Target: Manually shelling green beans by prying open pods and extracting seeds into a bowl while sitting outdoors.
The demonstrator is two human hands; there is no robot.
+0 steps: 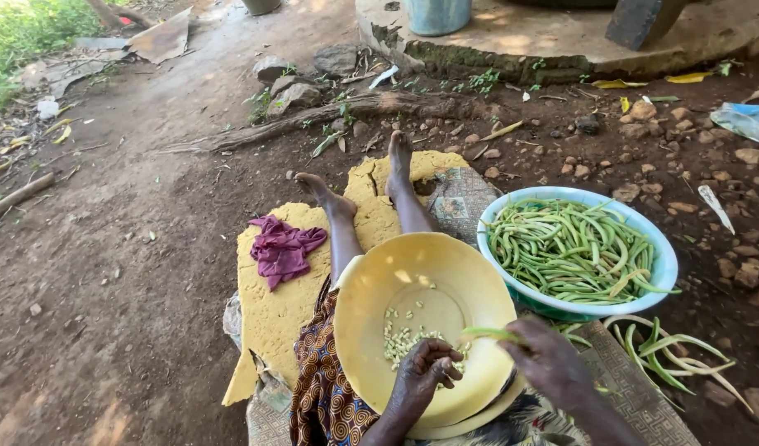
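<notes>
Green bean pod [488,334] (slender), over yellow bowl [470,285]

Yellow bowl [470,281], green pods [573,248] in blue basin [664,264], purple cloth [284,248].

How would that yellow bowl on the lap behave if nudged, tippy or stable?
The yellow bowl probably tips easily: it rests tilted on the lap, not on flat ground. It looks like thin plastic, so likely light. Only a small heap of shelled beans weighs it down. The left hand resting over its near rim seems to steady it.
</notes>
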